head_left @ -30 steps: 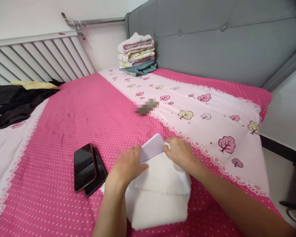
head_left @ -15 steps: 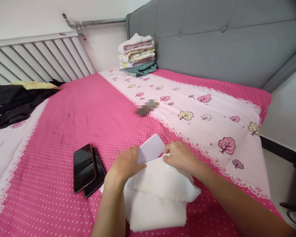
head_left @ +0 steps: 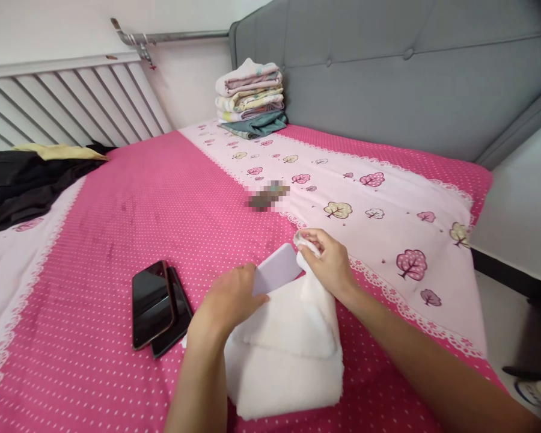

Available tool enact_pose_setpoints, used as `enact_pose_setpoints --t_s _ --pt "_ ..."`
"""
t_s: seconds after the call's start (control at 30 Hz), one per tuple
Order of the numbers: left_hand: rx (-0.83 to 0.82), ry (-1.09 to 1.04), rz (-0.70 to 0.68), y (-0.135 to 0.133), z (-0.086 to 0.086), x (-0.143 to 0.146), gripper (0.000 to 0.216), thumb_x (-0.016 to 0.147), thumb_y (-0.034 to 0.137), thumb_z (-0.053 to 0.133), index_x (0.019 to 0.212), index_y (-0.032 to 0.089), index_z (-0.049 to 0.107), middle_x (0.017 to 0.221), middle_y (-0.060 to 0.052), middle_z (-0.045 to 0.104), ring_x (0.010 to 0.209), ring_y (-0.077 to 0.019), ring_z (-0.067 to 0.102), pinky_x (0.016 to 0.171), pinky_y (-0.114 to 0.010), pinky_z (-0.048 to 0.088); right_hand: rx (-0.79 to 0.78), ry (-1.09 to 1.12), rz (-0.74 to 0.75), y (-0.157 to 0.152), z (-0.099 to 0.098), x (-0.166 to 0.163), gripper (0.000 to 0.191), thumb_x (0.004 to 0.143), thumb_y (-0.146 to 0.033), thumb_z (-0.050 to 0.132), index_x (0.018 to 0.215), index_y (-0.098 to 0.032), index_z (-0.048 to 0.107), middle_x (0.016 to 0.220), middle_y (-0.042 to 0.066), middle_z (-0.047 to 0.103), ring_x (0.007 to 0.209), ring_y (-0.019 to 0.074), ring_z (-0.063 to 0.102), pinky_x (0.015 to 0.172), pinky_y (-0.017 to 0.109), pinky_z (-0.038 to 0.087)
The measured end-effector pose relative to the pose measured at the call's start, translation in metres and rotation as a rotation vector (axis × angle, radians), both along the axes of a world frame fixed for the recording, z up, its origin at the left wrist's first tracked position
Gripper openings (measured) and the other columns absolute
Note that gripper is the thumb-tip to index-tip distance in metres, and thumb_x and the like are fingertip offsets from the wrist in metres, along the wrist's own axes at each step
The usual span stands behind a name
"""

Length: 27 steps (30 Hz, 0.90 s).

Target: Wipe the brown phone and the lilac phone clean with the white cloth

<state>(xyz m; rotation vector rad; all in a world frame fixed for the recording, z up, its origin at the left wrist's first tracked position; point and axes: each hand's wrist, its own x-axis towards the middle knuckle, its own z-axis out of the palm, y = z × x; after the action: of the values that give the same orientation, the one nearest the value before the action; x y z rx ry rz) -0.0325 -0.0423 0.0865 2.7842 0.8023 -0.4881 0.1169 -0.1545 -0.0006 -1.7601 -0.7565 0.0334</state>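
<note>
A folded white fluffy cloth lies on the bed in front of me. From under its far fold sticks a thin, flat lilac slab with rounded corners; the cloth hides its near part. My left hand grips the slab's left side, its thumb on the cloth's edge. Between the fingers and thumb of my right hand, a gathered corner of the cloth is lifted at the slab's right. Two dark phones lie left of my left hand, the upper phone partly over the lower phone.
Pink dotted bedding with pale printed bands covers the bed. A stack of folded cloths stands near the grey headboard. Dark clothes lie at far left by the radiator. A pixelated patch hides something mid-bed.
My right hand has raised the cloth's corner and moved it slightly away from me. The cloth's right flap has drawn in. My left hand stays on the slab.
</note>
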Motion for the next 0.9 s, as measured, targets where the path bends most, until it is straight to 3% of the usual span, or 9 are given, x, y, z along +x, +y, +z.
enact_pose_setpoints --t_s 0.17,0.3,0.57,0.9 --pt "0.026 -0.031 -0.064 -0.007 0.005 -0.002 0.027 0.084 0.033 0.058 0.101 0.013 0.056 0.099 -0.012 0.066 0.095 -0.0311 0.062 0.076 -0.038 0.045 -0.055 -0.169 0.022 0.001 0.000 -0.009 0.016 0.080 -0.022 0.056 0.093 -0.020 0.065 0.095 0.006 0.070 0.088 0.0193 0.065 0.082 0.033 0.049" --pt "0.070 -0.015 -0.112 -0.010 0.004 -0.003 0.033 0.086 0.034 0.057 0.108 0.010 0.054 0.101 -0.014 0.065 0.098 -0.0331 0.061 0.079 -0.041 0.046 -0.006 -0.277 0.042 0.002 -0.001 -0.020 0.016 0.081 -0.018 0.054 0.091 -0.020 0.066 0.091 0.006 0.068 0.086 0.0190 0.064 0.080 0.034 0.050" --pt "0.033 -0.022 -0.121 -0.012 0.004 -0.006 0.032 0.086 0.029 0.057 0.111 0.009 0.053 0.103 -0.014 0.065 0.099 -0.0315 0.061 0.082 -0.041 0.047 0.053 -0.413 0.348 0.001 -0.001 -0.053 0.024 0.086 -0.013 0.049 0.103 -0.018 0.065 0.091 0.006 0.067 0.082 0.0149 0.064 0.072 0.026 0.053" --pt "0.043 -0.022 -0.090 -0.011 0.005 -0.006 0.033 0.085 0.033 0.058 0.109 0.012 0.055 0.102 -0.013 0.066 0.098 -0.0334 0.062 0.080 -0.043 0.047 -0.090 -0.406 0.003 -0.003 -0.002 -0.015 0.022 0.085 -0.019 0.050 0.096 -0.020 0.070 0.090 0.005 0.068 0.082 0.0178 0.064 0.075 0.029 0.051"
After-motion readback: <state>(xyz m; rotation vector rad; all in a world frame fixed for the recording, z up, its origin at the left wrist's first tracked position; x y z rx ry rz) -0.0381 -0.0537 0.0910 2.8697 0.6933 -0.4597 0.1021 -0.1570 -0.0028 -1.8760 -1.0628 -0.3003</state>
